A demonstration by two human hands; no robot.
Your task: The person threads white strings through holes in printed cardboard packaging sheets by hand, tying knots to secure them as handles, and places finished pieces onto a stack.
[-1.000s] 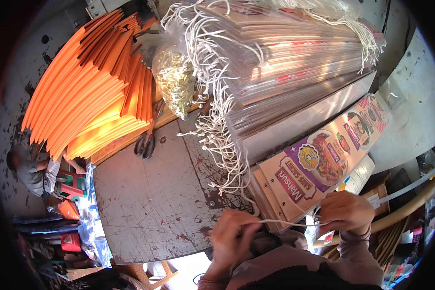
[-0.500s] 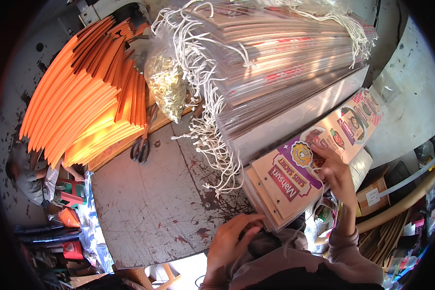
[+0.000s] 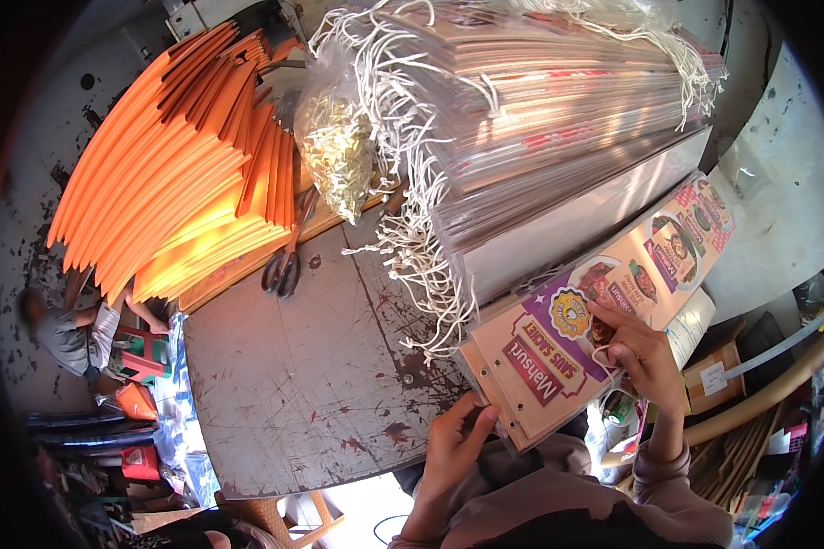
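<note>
A long printed cardboard display card (image 3: 613, 274) in a clear plastic sleeve lies slantwise at the table's near right edge. It has metal eyelets along its near left end and seems to lie on others like it. My left hand (image 3: 456, 441) pinches that end's lower corner, thumb on top and fingers partly hidden. Over the purple part of the card, my right hand (image 3: 645, 355) is curled around a thin white cord (image 3: 604, 359), its index finger extended along the card. Behind lies a tall stack of sleeved cards (image 3: 558, 146) with knotted white cords (image 3: 421, 238) hanging from their left ends.
Folded orange sheets (image 3: 174, 174) fan across the table's (image 3: 302, 403) far left. Next to them are a bag of small pale pieces (image 3: 336, 160) and black-handled scissors (image 3: 281, 272). Another person (image 3: 69, 334) sits at far left. A cardboard box (image 3: 712, 375) stands low on the right.
My left hand has moved up to the card's eyelet end and now grips its corner. The right hand stays on the card with the cord. The whole view has shifted slightly.
</note>
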